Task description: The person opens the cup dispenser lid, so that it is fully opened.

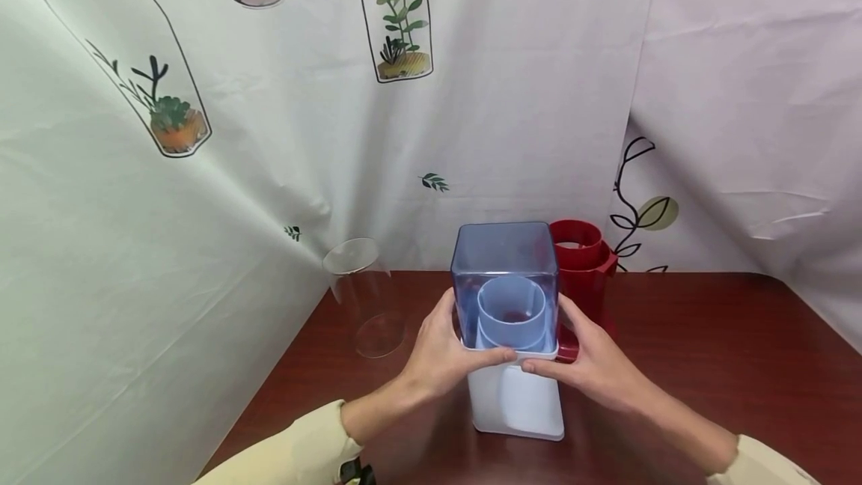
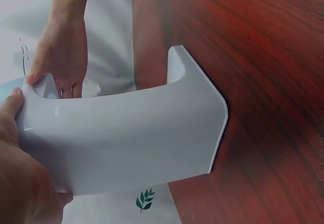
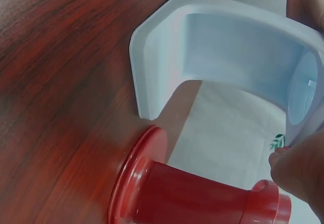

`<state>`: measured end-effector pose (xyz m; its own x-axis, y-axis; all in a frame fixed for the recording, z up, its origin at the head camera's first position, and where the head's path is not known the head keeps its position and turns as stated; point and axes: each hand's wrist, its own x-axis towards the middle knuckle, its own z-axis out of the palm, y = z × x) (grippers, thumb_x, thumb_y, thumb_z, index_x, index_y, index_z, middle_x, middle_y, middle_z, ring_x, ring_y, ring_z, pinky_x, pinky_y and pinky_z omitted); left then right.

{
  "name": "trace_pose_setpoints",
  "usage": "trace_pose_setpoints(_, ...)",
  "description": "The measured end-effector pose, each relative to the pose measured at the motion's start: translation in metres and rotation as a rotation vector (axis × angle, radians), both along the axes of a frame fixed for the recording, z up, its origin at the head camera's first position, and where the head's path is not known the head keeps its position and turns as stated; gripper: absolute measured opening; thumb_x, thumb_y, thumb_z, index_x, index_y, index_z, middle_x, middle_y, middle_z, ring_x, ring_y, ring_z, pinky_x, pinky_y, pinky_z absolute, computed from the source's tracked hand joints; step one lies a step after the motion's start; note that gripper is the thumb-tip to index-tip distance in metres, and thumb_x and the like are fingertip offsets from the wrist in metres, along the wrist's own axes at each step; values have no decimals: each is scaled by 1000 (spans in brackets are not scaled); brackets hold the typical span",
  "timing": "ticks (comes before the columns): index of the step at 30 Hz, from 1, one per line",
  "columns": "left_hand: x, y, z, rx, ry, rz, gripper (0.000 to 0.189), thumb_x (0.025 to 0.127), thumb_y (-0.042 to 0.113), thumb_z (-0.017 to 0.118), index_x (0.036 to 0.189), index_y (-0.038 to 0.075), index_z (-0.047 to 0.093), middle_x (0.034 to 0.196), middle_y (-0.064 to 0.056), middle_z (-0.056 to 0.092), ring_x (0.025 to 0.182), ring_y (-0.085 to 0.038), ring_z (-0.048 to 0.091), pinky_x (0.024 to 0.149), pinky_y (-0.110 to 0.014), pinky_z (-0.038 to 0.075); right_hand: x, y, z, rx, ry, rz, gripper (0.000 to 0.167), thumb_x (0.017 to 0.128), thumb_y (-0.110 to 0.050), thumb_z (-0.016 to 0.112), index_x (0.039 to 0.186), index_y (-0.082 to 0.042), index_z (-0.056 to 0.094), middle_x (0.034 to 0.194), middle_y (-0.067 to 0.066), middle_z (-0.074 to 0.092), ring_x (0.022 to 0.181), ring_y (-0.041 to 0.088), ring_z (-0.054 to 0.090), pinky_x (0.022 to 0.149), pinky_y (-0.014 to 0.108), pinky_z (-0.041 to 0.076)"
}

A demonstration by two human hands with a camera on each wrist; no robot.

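A white C-shaped dispenser stand point(image 1: 518, 404) rises from the tabletop, topped by a translucent blue square container point(image 1: 505, 249). Inside the container is a light-blue round ring point(image 1: 512, 331). My left hand point(image 1: 438, 350) grips the upper left side of the stand, and my right hand point(image 1: 599, 365) grips the upper right. Both thumbs lie along the front edge, their tips close together, while the other fingers reach behind the sides. The right wrist view shows the stand's hollow side point(image 3: 228, 46) and a round opening point(image 3: 304, 89) under its top.
Behind and right of the dispenser is a red stand point(image 1: 586, 275) with a round base point(image 3: 152, 153). A clear cylinder point(image 1: 367, 305) is at the back left. All are on a dark red wooden table point(image 1: 707, 365), with plant-printed cloth point(image 1: 525, 118) hanging around it.
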<state>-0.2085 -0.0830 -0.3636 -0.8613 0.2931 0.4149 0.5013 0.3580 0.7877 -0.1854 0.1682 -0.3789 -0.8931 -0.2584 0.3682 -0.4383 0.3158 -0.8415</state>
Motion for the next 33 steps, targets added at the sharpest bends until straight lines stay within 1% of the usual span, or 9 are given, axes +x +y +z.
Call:
trace_pose_setpoints(4,2,0,-2,0,-3,-1,97,71,46,100,149,30,46,130,14,62,115,-8,62,97,-37,56,1,-1,-1,-9,5,5,101,84,-27,91,164,-13,32,148,17,55,128,43,59,84,38,64)
trace_pose_setpoints(8,3,1,-4,15,-20,-26,99,74,43,98,153,31,41,135,13,58,119,-9,60,101,-36,55,1,-3,1,-22,-2,-1,101,84,-28,91,165,-15,31,150,16,53,131,46,56,86,40,64)
trace_pose_setpoints(12,4,2,-5,29,-34,-45,99,77,41,97,155,32,37,138,13,56,122,-9,59,104,-37,54,0,-4,3,-26,-13,-18,102,83,-29,92,165,-19,31,151,14,54,132,44,55,86,39,63)
trace_pose_setpoints(16,4,2,-5,38,-32,-52,99,76,39,98,155,32,38,138,13,57,122,-9,59,106,-38,53,-1,-5,4,-39,-2,-21,100,84,-27,92,164,-19,33,149,13,55,131,42,57,87,38,63)
trace_pose_setpoints(20,1,1,-7,64,-60,-90,99,77,35,98,155,33,37,137,12,60,121,-10,61,104,-38,53,-2,-6,7,-61,20,-19,97,85,-24,90,163,-17,34,147,14,56,130,42,56,83,39,64)
trace_pose_setpoints(23,-1,0,-8,78,-98,-118,99,78,34,97,156,34,36,137,11,61,121,-11,62,104,-37,54,-4,-7,11,-56,48,-29,95,86,-24,90,163,-17,35,146,12,57,130,39,55,85,38,63)
trace_pose_setpoints(28,-5,-3,-12,87,-149,-166,96,81,35,95,156,36,35,139,10,61,121,-13,63,104,-36,54,-8,-9,20,-26,103,-49,93,86,-23,89,163,-19,36,144,8,59,128,31,58,96,36,58)
trace_pose_setpoints(31,-8,-4,-13,103,-159,-206,94,83,33,94,156,36,35,140,8,61,122,-14,64,105,-36,53,-10,-10,27,-52,113,-35,92,87,-20,88,164,-19,35,144,9,59,126,32,60,96,36,58)
trace_pose_setpoints(33,-9,-4,-14,108,-164,-219,94,83,32,93,156,37,35,141,8,61,122,-15,64,105,-36,54,-10,-11,34,-65,114,-28,92,89,-19,86,165,-19,34,147,10,57,126,34,61,94,39,60)
